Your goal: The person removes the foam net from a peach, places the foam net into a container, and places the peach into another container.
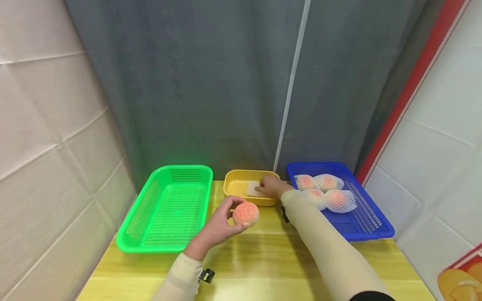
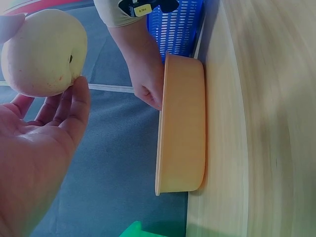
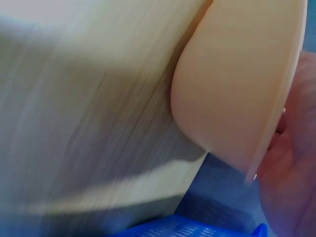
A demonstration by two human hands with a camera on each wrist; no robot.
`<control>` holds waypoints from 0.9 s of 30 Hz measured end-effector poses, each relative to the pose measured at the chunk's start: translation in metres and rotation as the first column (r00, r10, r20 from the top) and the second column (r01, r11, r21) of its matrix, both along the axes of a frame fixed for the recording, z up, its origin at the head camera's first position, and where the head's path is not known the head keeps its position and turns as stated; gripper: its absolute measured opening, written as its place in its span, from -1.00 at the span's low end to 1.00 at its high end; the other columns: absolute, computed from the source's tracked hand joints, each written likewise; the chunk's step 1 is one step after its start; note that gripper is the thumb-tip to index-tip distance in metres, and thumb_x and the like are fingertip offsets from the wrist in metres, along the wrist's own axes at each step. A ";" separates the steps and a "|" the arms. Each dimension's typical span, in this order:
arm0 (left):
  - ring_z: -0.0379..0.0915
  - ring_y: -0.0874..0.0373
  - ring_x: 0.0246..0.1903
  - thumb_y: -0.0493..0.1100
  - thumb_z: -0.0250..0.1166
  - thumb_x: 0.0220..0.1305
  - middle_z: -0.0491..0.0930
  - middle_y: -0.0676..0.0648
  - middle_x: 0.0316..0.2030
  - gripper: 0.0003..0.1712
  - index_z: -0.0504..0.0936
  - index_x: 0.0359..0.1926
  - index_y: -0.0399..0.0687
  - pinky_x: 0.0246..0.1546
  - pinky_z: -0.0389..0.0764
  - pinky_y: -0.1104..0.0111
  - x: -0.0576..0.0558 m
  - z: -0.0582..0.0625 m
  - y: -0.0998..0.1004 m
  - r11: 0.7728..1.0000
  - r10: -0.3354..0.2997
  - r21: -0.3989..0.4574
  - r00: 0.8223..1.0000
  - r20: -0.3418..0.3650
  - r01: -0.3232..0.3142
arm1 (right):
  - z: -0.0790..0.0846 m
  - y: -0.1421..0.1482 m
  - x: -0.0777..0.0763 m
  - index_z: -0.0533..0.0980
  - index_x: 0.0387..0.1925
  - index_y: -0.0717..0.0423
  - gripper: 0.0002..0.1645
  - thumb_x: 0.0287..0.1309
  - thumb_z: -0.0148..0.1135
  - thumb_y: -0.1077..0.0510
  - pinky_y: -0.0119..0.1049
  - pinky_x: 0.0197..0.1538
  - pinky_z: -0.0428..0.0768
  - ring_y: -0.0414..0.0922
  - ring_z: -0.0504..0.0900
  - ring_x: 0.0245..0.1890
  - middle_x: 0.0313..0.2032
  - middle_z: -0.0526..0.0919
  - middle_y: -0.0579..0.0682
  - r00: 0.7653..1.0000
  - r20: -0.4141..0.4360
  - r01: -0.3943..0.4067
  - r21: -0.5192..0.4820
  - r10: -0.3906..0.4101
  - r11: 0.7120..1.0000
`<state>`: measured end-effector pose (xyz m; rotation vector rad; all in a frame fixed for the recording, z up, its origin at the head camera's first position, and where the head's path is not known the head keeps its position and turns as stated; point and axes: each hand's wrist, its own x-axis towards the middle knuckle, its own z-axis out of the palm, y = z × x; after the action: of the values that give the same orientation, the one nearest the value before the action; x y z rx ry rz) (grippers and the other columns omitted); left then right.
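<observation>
In my left hand I hold a round peach, pink on top and cream underneath, between thumb and fingers over the front of the table. The left wrist view shows the pale side of this peach with its small stem hollow. My right hand reaches over the rim into the yellow basin. Its curled fingers pinch a white foam net sleeve lying in there. From the right wrist, the basin wall hides most of those fingers.
A green basket with no fruit stands at the left. On the right, a blue basket contains several peaches in white foam nets. The wooden table ends at a grey curtain, with pale panels on both sides.
</observation>
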<state>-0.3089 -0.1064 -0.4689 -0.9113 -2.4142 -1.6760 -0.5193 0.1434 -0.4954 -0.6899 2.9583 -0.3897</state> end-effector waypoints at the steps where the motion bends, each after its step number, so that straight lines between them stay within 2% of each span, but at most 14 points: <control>1: 0.46 0.08 0.11 -0.04 0.54 0.15 0.44 0.08 0.15 -0.29 0.39 0.26 0.11 0.15 0.55 0.12 0.003 0.004 0.000 1.000 0.000 -0.002 1.000 0.003 0.000 | -0.001 -0.001 -0.001 0.60 -0.40 -0.05 -0.63 0.35 0.23 -0.21 -0.26 -0.30 0.52 -0.13 0.53 -0.45 -0.49 0.58 -0.12 1.000 -0.001 -0.001 0.008 0.001 1.000; 6: 0.48 0.05 0.08 -0.22 0.52 0.14 0.46 -0.03 0.13 -0.32 0.39 0.23 -0.09 0.15 0.55 0.11 0.019 0.028 0.001 1.000 -0.001 0.001 1.000 0.029 0.001 | -0.004 -0.004 -0.006 0.58 -0.34 -0.02 -0.86 0.28 0.32 0.04 -0.19 -0.18 0.54 -0.08 0.54 -0.36 -0.42 0.60 -0.08 1.000 0.003 0.001 0.021 -0.001 1.000; 11: 0.52 0.15 0.03 -0.23 0.52 0.14 0.48 -0.02 0.11 -0.31 0.38 0.23 -0.08 0.14 0.56 0.11 0.019 0.030 -0.001 1.000 0.014 -0.007 0.999 0.047 -0.014 | -0.008 -0.007 -0.011 0.57 -0.36 -0.01 -0.94 0.20 0.31 0.14 -0.19 -0.20 0.53 -0.08 0.53 -0.37 -0.42 0.59 -0.08 1.000 -0.021 0.020 0.045 -0.019 0.999; 15: 0.51 0.13 0.04 -0.25 0.52 0.13 0.48 -0.02 0.12 -0.31 0.38 0.23 -0.08 0.12 0.57 0.16 0.020 0.031 0.000 1.000 0.023 -0.010 0.998 0.056 -0.023 | -0.010 -0.006 -0.012 0.56 -0.36 0.03 -0.92 0.15 0.34 0.16 -0.17 -0.19 0.54 -0.07 0.52 -0.37 -0.43 0.58 -0.07 0.999 -0.048 0.023 0.044 -0.021 0.999; 18: 0.50 0.08 0.08 -0.25 0.52 0.14 0.47 -0.05 0.13 -0.29 0.37 0.25 -0.13 0.13 0.57 0.13 0.020 0.032 0.000 1.000 0.023 -0.002 0.998 0.055 -0.023 | -0.010 -0.005 -0.010 0.57 -0.35 0.07 -0.91 0.13 0.35 0.17 -0.14 -0.16 0.55 -0.06 0.52 -0.36 -0.42 0.59 -0.05 0.998 -0.063 0.022 0.030 -0.020 0.999; 22: 0.45 -0.01 0.13 -0.25 0.50 0.17 0.44 -0.09 0.17 -0.24 0.35 0.34 -0.18 0.14 0.56 0.09 0.021 0.034 -0.001 1.000 0.023 -0.002 0.999 0.040 -0.023 | -0.004 -0.005 -0.004 0.60 -0.28 0.13 -0.87 0.15 0.35 0.17 -0.11 -0.08 0.59 -0.05 0.56 -0.32 -0.37 0.63 -0.01 0.995 -0.103 0.008 0.001 -0.008 1.000; 27: 0.45 -0.06 0.11 -0.27 0.51 0.15 0.42 -0.08 0.17 -0.25 0.41 0.34 -0.17 0.07 0.61 0.13 0.021 0.037 -0.003 0.999 0.034 -0.030 0.999 -0.029 -0.035 | 0.014 -0.008 0.011 0.63 -0.15 0.17 -0.74 0.22 0.39 0.08 -0.08 0.03 0.61 -0.01 0.60 -0.21 -0.23 0.61 0.04 0.987 -0.162 -0.004 -0.020 0.001 1.000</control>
<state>-0.2876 -0.1090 -0.4321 -0.8859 -2.4292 -1.6085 -0.5086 0.1356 -0.4814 -0.7623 3.1089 -0.3819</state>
